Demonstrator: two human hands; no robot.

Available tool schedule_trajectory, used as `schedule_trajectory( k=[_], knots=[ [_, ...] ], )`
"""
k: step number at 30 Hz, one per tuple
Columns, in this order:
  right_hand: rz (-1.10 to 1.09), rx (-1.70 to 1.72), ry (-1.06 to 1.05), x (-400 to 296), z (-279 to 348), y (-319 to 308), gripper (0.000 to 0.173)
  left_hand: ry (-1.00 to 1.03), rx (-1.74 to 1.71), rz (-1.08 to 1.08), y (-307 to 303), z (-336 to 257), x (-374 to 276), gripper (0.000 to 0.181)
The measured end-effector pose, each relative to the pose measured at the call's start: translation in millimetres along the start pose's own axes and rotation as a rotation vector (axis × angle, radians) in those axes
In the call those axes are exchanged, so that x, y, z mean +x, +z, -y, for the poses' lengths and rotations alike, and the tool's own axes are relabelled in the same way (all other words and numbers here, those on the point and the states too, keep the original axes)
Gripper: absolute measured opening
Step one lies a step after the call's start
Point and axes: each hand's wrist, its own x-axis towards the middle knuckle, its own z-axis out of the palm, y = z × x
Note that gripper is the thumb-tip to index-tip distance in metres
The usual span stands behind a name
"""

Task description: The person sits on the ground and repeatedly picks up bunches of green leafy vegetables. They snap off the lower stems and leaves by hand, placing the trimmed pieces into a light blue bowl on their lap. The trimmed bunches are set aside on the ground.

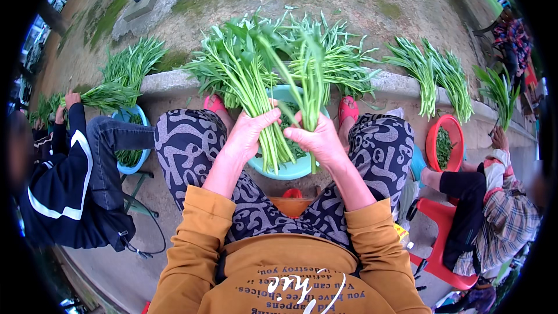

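Note:
My left hand point(250, 133) grips a thick bunch of water spinach point(248, 87), its leaves pointing away from me and its cut stem ends hanging towards me. A smaller bunch of stems point(311, 87) is in my right hand point(316, 137), close beside the first. Some of its upper part is blurred. Below both hands, between my knees, stands a light teal plastic basin point(285, 173) with loose green leaves point(287, 128) in it. My hands and the stems hide much of the basin.
More water spinach point(335, 61) lies over the concrete kerb point(168, 85) ahead. At left, a person point(65, 183) holds greens by a blue basin point(146, 157). At right, another person point(492, 200) holds a bunch near a red basket point(457, 144) and red stool point(436, 226).

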Motion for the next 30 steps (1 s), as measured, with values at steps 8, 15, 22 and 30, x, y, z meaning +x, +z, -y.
schedule_trajectory(
  k=[8, 15, 22, 30],
  knots=[
    [0.025, -0.046, -0.014, 5, -13, 0, 0.035, -0.006, 0.004, 0.036, 10, -1, -2, 0.032],
    [0.095, -0.038, 0.077, -4, 12, -1, 0.034, -0.038, 0.046, -0.006, 6, -11, -5, 0.04],
    [0.134, -0.034, 0.115, -6, 12, 2, 0.035, 0.028, 0.03, 0.035, 0, -4, 1, 0.035],
    [0.047, -0.071, 0.082, -3, 11, 3, 0.027, -0.008, 0.094, 0.092, 9, -5, -5, 0.037]
  ],
)
